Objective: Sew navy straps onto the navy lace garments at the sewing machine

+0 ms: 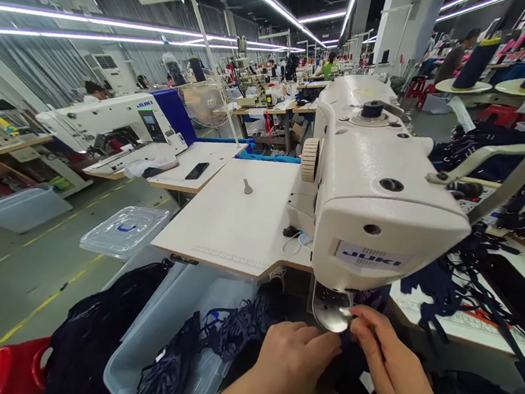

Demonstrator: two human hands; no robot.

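A white JUKI sewing machine (378,223) stands before me, with a shiny metal plate (329,315) under its head. My left hand (294,355) is just below this plate, fingers curled inward and back of the hand up. Whatever it grips is hidden under the fingers. My right hand (381,346) is at the plate's right edge, thumb and index finger pinched together. Something small may be between those fingertips, but I cannot make it out. Dark cloth lies below and between both hands.
To the left, a clear plastic bin (132,340) holds navy straps (173,357). A metal piece (247,187) and a black phone (197,170) lie on the white tabletops. More navy straps (446,287) and a dark phone (517,289) cover the right table. A red stool (6,370) stands lower left.
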